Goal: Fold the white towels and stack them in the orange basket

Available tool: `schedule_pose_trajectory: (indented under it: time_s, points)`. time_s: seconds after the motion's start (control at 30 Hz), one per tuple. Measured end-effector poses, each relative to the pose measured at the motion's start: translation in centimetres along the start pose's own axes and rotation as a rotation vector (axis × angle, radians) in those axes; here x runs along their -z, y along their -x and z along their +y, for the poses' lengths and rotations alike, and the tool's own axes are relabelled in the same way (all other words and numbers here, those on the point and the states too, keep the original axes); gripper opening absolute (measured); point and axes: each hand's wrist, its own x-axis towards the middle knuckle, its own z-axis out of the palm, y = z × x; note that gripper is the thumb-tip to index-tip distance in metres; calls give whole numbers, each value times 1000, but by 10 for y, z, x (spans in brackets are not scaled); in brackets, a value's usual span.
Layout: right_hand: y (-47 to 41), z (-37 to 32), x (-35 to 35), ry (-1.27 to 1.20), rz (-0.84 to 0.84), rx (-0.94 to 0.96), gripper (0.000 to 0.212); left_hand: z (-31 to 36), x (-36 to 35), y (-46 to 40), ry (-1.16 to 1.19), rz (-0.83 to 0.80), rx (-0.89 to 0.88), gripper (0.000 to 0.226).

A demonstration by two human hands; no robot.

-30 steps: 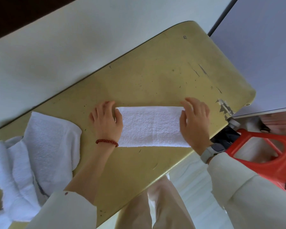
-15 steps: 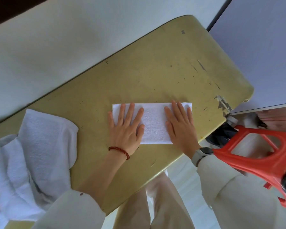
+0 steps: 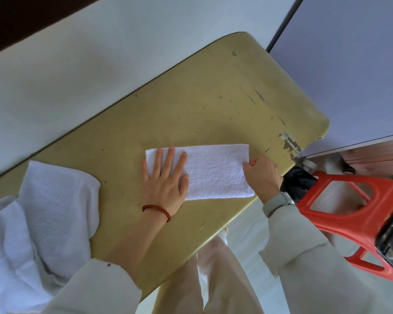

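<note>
A white towel, folded into a narrow strip, lies on the yellow-green table. My left hand rests flat on the strip's left end, fingers spread. My right hand pinches the strip's right end at its edge. A heap of unfolded white towels lies at the table's left. The orange basket shows at the lower right, beside the table; its inside is out of view.
A pale wall runs behind the table, and a grey-blue panel stands at the right. My legs are under the table's near edge, over a light floor. A dark object sits between the table and the basket.
My right hand slid from lying flat on the towel to its right end and closed on the edge. My left hand shifted left and stays flat on the towel.
</note>
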Motion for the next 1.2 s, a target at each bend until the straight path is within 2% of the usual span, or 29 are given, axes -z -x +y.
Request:
schedule_pose_trajectory:
  time_s: [0.03,0.17,0.33,0.43,0.53,0.77,1.2]
  points:
    - [0,-1,0,-18,-8,7,30,0,1,0,-3,-4,-1,52]
    - [9,0,1,-73,14,73,12,2,4,-1,-4,-19,1,51]
    - [22,-12,20,-330,-14,124,24,1,12,-3,61,-32,-3,48]
    - [33,-32,31,-472,-56,174,37,-6,20,2,186,34,20,46]
    - [46,-58,27,-565,-114,224,32,-22,28,16,212,88,73,46]
    - [77,-104,-32,-359,-224,460,20,-59,27,40,176,37,40,50]
    - [83,-124,-93,-154,-276,512,15,-73,9,48,278,140,23,40]
